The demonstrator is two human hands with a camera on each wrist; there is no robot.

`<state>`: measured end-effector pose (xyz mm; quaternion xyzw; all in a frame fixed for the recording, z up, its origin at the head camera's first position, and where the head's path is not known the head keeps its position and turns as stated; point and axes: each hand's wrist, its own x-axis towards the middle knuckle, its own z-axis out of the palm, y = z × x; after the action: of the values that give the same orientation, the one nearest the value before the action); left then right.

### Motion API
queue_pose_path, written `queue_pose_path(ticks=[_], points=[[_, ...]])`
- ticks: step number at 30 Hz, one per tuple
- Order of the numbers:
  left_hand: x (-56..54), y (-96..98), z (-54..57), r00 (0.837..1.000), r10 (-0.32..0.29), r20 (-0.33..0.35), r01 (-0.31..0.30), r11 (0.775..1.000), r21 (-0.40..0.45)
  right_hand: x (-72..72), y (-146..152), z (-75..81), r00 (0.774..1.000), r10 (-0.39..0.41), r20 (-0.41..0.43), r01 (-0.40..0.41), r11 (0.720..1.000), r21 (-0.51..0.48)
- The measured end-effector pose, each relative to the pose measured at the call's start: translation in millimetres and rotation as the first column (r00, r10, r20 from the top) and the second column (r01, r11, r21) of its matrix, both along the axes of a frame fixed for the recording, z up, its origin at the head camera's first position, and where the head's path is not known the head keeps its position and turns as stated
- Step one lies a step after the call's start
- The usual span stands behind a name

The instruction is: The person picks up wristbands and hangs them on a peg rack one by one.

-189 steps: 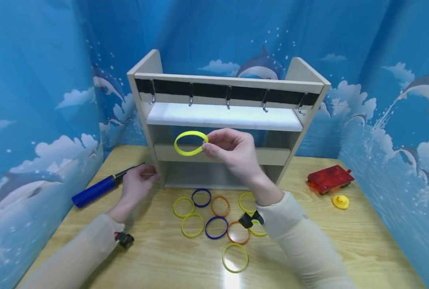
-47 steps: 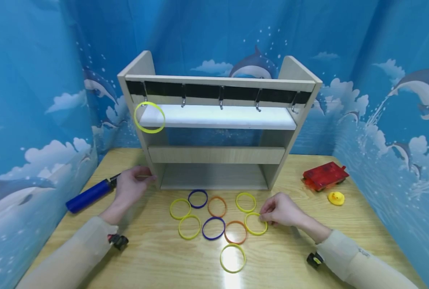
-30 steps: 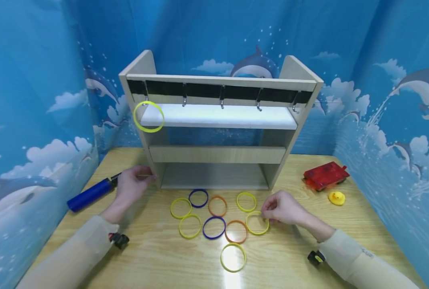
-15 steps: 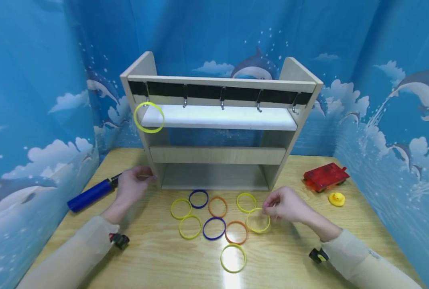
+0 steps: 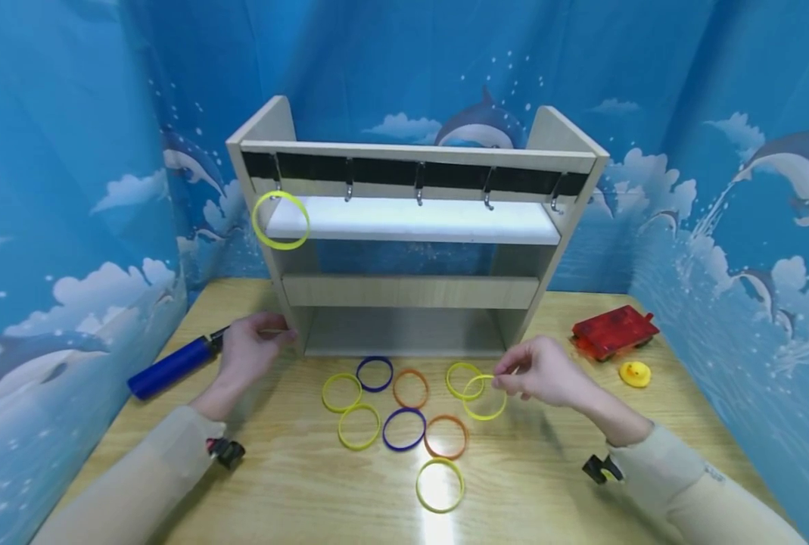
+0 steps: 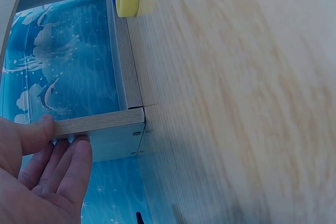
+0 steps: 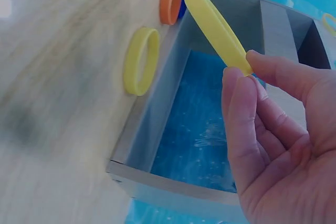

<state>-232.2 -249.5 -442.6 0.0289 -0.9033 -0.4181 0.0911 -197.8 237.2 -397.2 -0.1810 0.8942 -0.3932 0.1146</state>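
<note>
My right hand (image 5: 543, 371) pinches a yellow wristband (image 5: 483, 418) between thumb and fingers, raised over the table at the right of the other bands. The right wrist view shows this band tilted at the fingertips of my right hand (image 7: 278, 124). At the rack's lower left, my left hand (image 5: 250, 352) holds the side panel of the wooden rack (image 5: 411, 292). In the left wrist view, the thumb of my left hand (image 6: 47, 171) lies on the panel's edge, the fingers against its outer face. Another yellow wristband (image 5: 281, 246) hangs from the leftmost hook.
Yellow, purple and orange wristbands lie before the rack, including a purple one (image 5: 404, 450) and an orange one (image 5: 446, 457). Several metal hooks line the black strip (image 5: 384, 172). A blue cylinder (image 5: 172, 369) lies left; a red toy cart (image 5: 614, 331) and yellow duck (image 5: 635, 374) sit right.
Since the oldest frame, a yellow wristband has gone from my right hand onto the left hook. My right hand has then lifted another yellow wristband off the table. My left hand stays put.
</note>
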Motion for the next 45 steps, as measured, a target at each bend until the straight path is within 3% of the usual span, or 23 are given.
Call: queue_pose_path(ticks=[13,25,45], points=[[0.9,-0.4,0.7,1.0,-0.006,-0.002,0.006,1.0,0.001,-4.2,-17.5,26.2,0.997,0.008,-0.077,-0.011,0.999,-0.04],[0.4,0.4,-1.0,1.0,0.002,0.018,-0.002,1.0,-0.002,-10.9,-47.0,50.5,0.998,-0.009,-0.059,0.001,0.989,-0.145],[-0.5,-2.9,-1.9,1.0,-0.018,0.011,0.018,1.0,0.017,-25.4,-116.0,97.3,0.984,0.003,-0.178,-0.073,0.918,-0.389]])
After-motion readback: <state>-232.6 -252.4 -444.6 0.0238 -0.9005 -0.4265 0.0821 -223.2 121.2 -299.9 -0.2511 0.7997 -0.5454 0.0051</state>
